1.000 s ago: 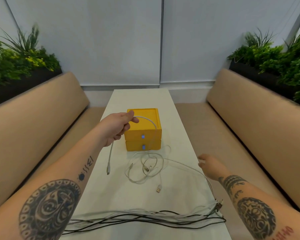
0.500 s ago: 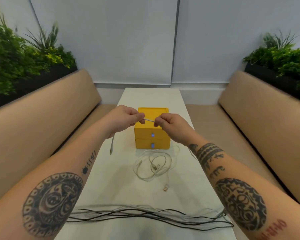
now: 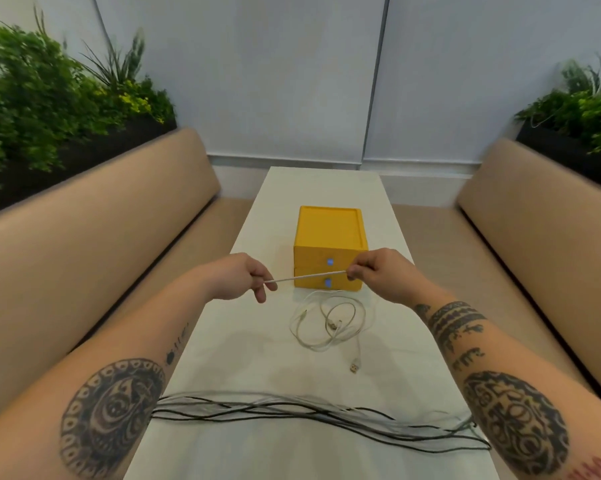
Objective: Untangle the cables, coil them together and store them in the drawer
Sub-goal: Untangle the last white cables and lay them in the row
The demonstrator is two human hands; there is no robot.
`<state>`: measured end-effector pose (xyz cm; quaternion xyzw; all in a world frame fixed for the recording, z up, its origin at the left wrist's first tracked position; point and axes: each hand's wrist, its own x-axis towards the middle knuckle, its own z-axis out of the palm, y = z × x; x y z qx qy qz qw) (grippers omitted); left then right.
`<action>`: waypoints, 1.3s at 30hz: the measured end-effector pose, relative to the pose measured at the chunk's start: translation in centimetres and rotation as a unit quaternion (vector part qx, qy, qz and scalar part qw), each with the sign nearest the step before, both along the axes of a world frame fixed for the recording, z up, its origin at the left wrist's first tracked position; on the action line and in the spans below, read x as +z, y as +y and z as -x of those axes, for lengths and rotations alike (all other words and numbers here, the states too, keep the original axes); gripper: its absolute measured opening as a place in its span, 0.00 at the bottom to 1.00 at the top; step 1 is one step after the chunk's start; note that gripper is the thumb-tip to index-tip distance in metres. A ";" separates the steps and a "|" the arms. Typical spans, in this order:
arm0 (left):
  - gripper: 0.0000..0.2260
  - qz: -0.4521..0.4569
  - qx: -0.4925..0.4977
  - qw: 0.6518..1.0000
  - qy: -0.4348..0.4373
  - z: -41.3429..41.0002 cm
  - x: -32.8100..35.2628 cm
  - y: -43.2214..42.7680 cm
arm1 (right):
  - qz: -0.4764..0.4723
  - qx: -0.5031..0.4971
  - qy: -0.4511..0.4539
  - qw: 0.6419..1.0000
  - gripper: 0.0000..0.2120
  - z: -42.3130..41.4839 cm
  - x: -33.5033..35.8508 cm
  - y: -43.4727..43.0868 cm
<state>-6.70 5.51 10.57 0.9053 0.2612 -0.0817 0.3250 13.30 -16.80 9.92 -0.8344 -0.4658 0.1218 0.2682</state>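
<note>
Tan benches point(image 3: 94, 237), planters point(image 3: 49, 98), grey wall point(image 3: 240, 81)

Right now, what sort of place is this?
Probably a booth seating nook in a café or office lounge: tan padded benches flank a long narrow white table, with black planter boxes of green foliage behind both backrests and plain pale wall panels beyond.

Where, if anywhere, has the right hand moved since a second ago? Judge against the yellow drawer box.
Yes: the right hand went from the table's right edge to the yellow drawer box's front right corner, pinching the white cable.
</note>
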 end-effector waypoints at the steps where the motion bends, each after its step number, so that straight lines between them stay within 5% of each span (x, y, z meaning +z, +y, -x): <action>1: 0.14 -0.003 -0.005 1.000 0.011 0.3 -0.4 0.5 | 0.009 0.003 0.002 1.000 0.12 0.2 0.0 0.1; 11: 0.18 -0.088 0.082 0.993 0.008 7.9 -6.5 6.8 | 0.140 -0.026 0.045 0.989 0.14 3.2 -4.8 -0.3; 19: 0.12 -0.144 0.105 0.977 0.118 16.0 -13.8 9.4 | 0.186 -0.039 0.086 0.978 0.11 6.6 -9.5 -2.1; 32: 0.12 -0.028 0.035 0.995 0.092 17.2 -17.2 8.0 | 0.164 -0.058 0.113 0.978 0.08 9.9 -8.9 -2.4; 39: 0.09 0.046 -0.059 0.997 -0.007 12.2 -16.1 0.4 | 0.147 -0.054 0.114 0.981 0.08 12.1 -9.3 -1.3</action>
